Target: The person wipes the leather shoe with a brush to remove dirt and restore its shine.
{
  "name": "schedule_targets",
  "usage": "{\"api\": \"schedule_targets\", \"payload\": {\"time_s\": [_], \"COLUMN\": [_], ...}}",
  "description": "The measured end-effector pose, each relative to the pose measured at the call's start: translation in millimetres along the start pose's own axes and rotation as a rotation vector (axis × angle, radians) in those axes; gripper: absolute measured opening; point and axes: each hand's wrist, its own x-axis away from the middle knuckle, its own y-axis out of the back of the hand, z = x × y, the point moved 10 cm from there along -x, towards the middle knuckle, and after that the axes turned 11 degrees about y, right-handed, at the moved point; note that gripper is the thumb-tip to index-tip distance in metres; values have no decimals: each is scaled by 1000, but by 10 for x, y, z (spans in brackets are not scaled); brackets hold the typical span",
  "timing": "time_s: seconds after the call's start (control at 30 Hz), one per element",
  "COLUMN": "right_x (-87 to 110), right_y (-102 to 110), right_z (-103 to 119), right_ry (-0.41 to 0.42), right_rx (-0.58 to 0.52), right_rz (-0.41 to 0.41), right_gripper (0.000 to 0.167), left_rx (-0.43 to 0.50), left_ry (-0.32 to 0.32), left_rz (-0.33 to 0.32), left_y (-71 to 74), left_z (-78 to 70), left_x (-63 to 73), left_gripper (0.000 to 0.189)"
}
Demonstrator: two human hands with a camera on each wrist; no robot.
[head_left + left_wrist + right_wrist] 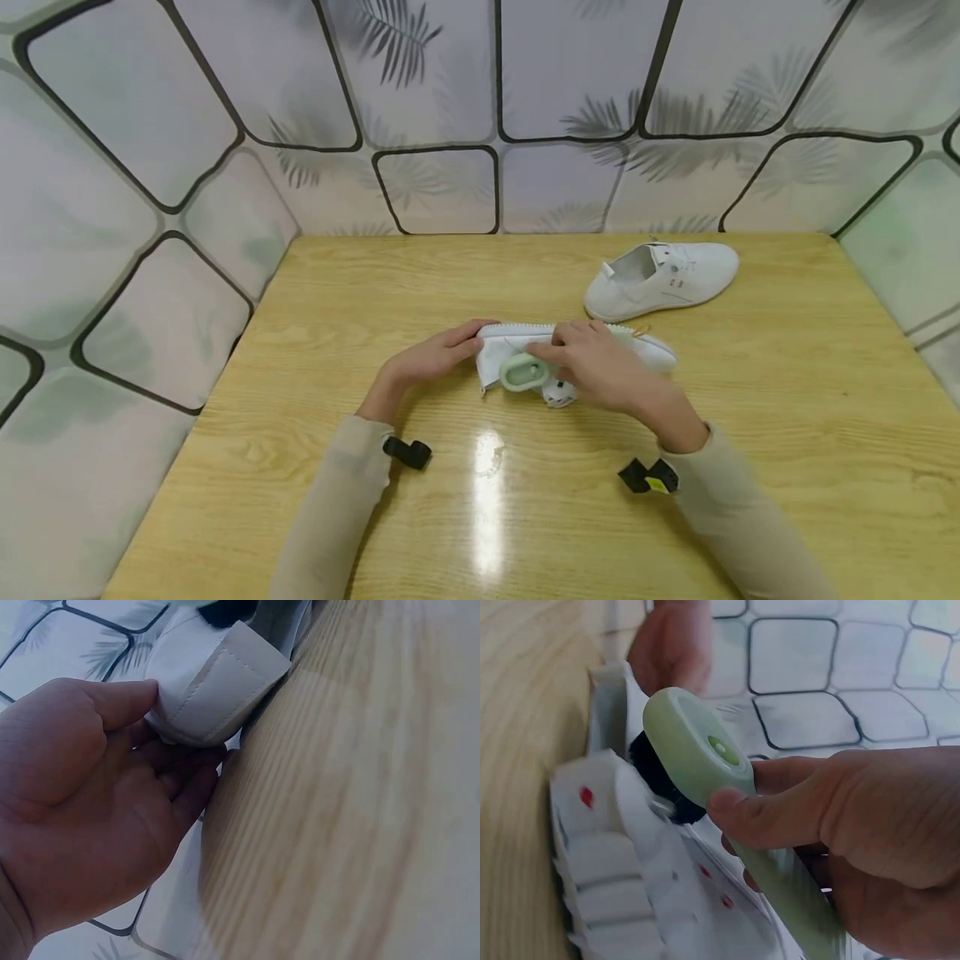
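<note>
A white lace-up shoe (491,352) lies on its side on the table in front of me. My left hand (435,354) holds its heel end; in the left wrist view, thumb and fingers grip the heel (217,697). With my right hand (600,362) I grip a pale green scrub brush (697,742) by its handle, thumb near the head. Its dark bristles (658,780) are against the shoe's upper near the opening. Part of the shoe is hidden behind the right hand in the head view.
A second white shoe (675,279) rests upright behind the first, to the right. The wooden table (360,283) meets a patterned wall covering (435,187) at the back. Small black devices (407,452) sit on both wrists.
</note>
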Motion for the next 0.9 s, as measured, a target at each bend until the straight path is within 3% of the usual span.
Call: {"api": "schedule_targets", "payload": {"time_s": [0.13, 0.27, 0.37, 0.53, 0.7, 0.83, 0.9], "right_x": [62, 25, 56, 104, 80, 145, 140], "right_y": [64, 25, 45, 82, 4, 18, -9], "right_z": [-107, -88, -115, -106, 71, -32, -44], "right_ry": [-54, -5, -4, -80, -44, -161, -178], "right_rx": [-24, -79, -125, -146, -83, -90, -104], "right_rz": [-26, -61, -67, -64, 8, -10, -14], "right_gripper": [50, 52, 50, 48, 49, 50, 51], "left_rx": [-22, -87, -206, -449, -554, -605, -611], "left_ry": [16, 9, 8, 44, 71, 59, 58], "left_rz": [8, 20, -31, -133, -185, -201, -196], "left_y": [-8, -80, -144, -159, -106, -112, -126], "left_z": [10, -29, -137, -257, -271, -293, -284], "left_x": [0, 19, 15, 26, 86, 107, 112], "left_gripper": [55, 92, 114, 111, 110, 112, 112]}}
